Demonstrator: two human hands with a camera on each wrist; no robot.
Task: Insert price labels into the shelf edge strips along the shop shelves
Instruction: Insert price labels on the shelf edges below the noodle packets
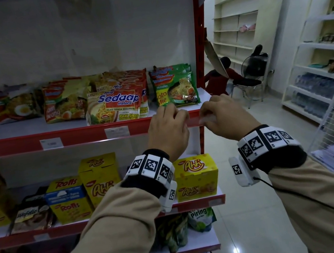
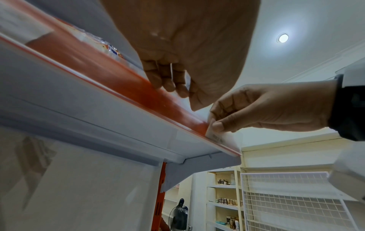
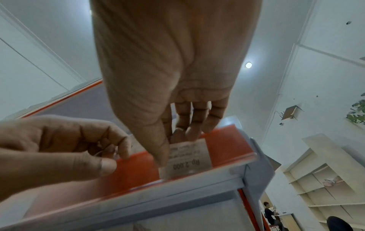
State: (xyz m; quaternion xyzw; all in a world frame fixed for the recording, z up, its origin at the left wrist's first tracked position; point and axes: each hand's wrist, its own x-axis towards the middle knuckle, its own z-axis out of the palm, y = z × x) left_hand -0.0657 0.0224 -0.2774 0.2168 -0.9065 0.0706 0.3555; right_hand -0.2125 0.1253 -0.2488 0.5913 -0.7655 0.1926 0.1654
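Observation:
The red shelf edge strip (image 1: 87,134) runs under the noodle shelf, and both hands work at its right end. My right hand (image 1: 204,118) pinches a white price label (image 3: 189,159) printed "Rp. 2.000" between thumb and fingers; its lower edge sits in the strip (image 3: 134,170). My left hand (image 1: 176,117), just to the left, has curled fingers and pinches the strip's top edge (image 3: 126,156). From the left wrist, the left hand (image 2: 187,100) hovers over the strip (image 2: 118,81) and the right hand (image 2: 256,112) holds the label (image 2: 215,137). Two labels (image 1: 51,143) (image 1: 117,132) sit further left.
Instant noodle packs (image 1: 113,100) and a green pack (image 1: 173,85) lie just behind the hands. Yellow snack boxes (image 1: 195,176) stand on the shelf below. The red upright (image 1: 198,43) ends the unit. A white rack (image 1: 326,55) stands right; people (image 1: 219,77) sit beyond the tiled aisle.

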